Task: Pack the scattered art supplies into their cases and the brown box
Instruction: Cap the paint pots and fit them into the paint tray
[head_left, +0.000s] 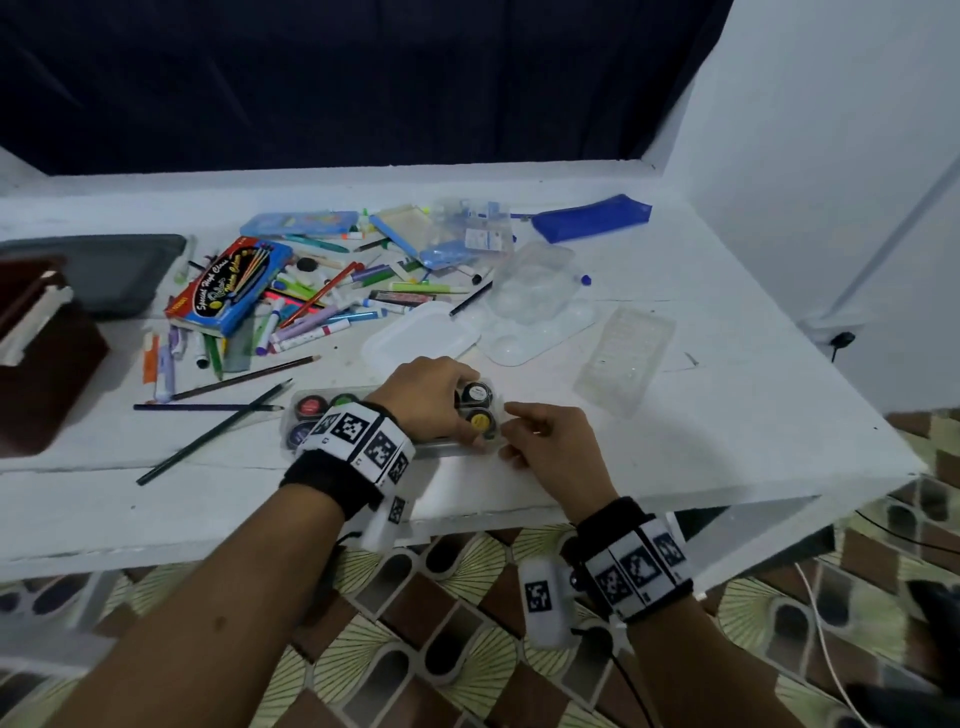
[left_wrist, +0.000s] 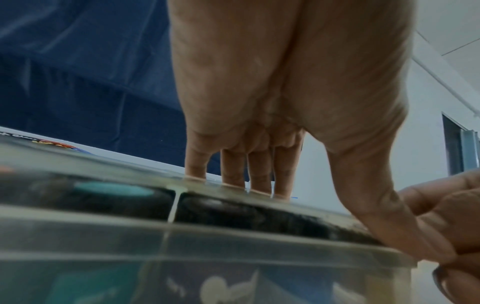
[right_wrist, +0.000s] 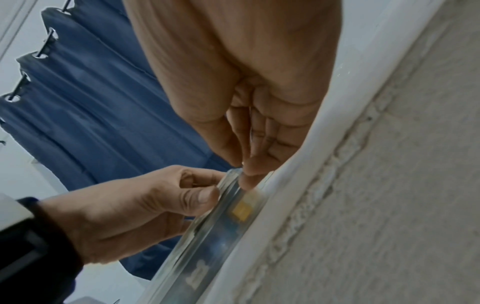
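Hands at table's (head_left: 675, 467) front edge: left hand (head_left: 431, 397) spanning clear paint case (head_left: 311, 415), right hand (head_left: 550, 447) pinching its end.

Clear plastic paint case (head_left: 395, 415) lay flat at the table's near edge, 6 o'clock of the clutter. Inside it, round black-lidded pots: red (head_left: 311, 405), green (head_left: 344, 400), a dark one (head_left: 477, 393), yellow (head_left: 479, 420). Loose markers and pencils (head_left: 311, 312) were heaped at 11 o'clock, a blue colour box (head_left: 231, 291) lying tilted on them. Brown box (head_left: 44, 353) stood at 9 o'clock. Blue pouch (head_left: 592, 217) lay at 1 o'clock.
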